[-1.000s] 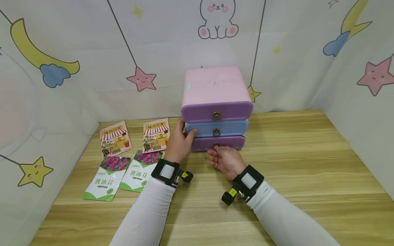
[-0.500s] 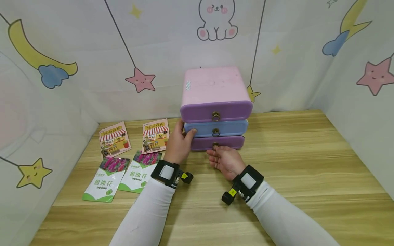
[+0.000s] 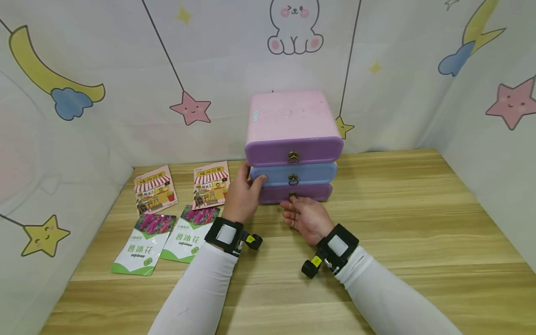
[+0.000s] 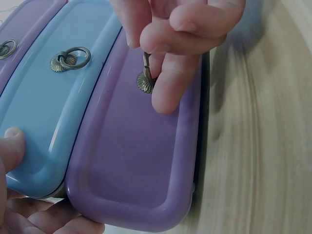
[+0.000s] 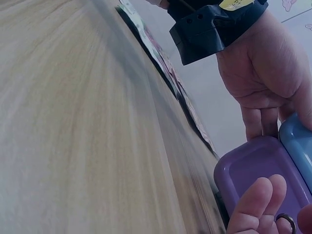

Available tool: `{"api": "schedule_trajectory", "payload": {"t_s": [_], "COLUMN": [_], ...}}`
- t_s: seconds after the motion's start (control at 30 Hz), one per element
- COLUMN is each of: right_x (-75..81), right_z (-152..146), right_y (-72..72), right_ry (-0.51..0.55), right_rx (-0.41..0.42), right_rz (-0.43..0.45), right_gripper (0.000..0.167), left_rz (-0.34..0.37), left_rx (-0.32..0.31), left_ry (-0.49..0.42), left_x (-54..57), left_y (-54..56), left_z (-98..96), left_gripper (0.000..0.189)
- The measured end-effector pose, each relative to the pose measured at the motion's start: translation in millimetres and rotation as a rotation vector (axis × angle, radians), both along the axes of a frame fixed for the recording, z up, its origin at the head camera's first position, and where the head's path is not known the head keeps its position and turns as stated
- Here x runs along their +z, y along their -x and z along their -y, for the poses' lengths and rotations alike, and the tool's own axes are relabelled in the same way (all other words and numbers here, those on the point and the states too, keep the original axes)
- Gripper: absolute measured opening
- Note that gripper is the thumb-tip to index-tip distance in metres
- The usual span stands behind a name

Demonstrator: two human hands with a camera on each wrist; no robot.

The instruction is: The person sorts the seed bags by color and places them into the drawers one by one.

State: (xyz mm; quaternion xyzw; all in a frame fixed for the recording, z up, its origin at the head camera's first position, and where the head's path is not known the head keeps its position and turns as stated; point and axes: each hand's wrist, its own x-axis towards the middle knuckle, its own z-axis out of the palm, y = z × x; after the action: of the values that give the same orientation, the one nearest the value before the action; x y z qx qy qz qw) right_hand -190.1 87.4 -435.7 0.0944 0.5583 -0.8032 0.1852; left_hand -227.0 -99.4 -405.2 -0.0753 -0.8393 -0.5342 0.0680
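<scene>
A small drawer unit (image 3: 293,116) with a pink top stands against the back wall. Its fronts are purple, blue and purple, each with a brass ring pull. My left hand (image 3: 243,197) grips the unit's left side, thumb on the blue drawer (image 4: 48,112) and fingers round the side by the bottom drawer (image 4: 131,151). At the bottom drawer's ring pull (image 4: 146,61), my right hand (image 3: 310,218) pinches the ring with curled fingers. These fingers partly hide the ring. All the drawers look pushed in. In the right wrist view, the left hand (image 5: 268,73) reaches behind the purple front's edge.
Left of the unit, two pink shop-picture packets (image 3: 156,190) and two white-green flower packets (image 3: 144,244) lie flat on the wooden table (image 3: 418,232). Printed cloth walls (image 3: 230,70) enclose the back and sides.
</scene>
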Motion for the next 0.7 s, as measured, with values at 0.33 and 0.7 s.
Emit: {"api": "schedule_trajectory", "payload": {"t_s": [0.33,0.7], "right_x": [0.0,-0.6], "right_z": [0.3,-2.7], "right_y": [0.0,-0.3], "right_ry": [0.007,-0.042], "right_rx": [0.005,-0.016], "right_rz": [-0.012,0.028], "right_gripper": [0.028,0.045], "left_rz": [0.004,-0.01], "left_rx": [-0.007,-0.009], "left_ry": [-0.009,0.009], "left_x": [0.7,-0.4], "left_y": [0.7,0.3], "left_z": [0.1,1.6], "left_gripper": [0.058,0.061]}}
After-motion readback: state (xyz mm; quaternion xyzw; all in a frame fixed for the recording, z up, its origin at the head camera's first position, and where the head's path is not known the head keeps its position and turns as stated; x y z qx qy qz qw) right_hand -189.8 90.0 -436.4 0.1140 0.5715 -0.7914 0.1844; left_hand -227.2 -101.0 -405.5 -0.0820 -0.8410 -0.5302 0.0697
